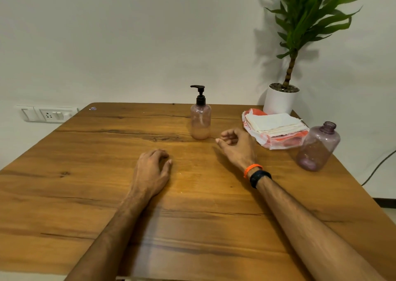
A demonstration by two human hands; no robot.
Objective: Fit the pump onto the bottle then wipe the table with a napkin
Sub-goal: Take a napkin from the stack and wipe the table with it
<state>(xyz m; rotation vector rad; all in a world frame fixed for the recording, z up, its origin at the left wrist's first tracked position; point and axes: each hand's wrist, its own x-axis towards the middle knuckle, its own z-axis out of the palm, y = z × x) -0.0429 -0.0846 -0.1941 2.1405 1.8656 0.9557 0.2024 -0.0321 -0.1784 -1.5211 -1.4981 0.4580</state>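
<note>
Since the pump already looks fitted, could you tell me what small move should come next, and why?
Probably reach the right hand to the napkins beside it. The pump sits on the bottle, both hands are empty, and faint droplets show on the table.

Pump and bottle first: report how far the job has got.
Done: the pump sits upright on the bottle, which holds some liquid. In hand: nothing; the left hand rests on the table and the right hand hovers empty near the napkins. Left: take a napkin and wipe the table. A second, open bottle stands at the right.
</note>
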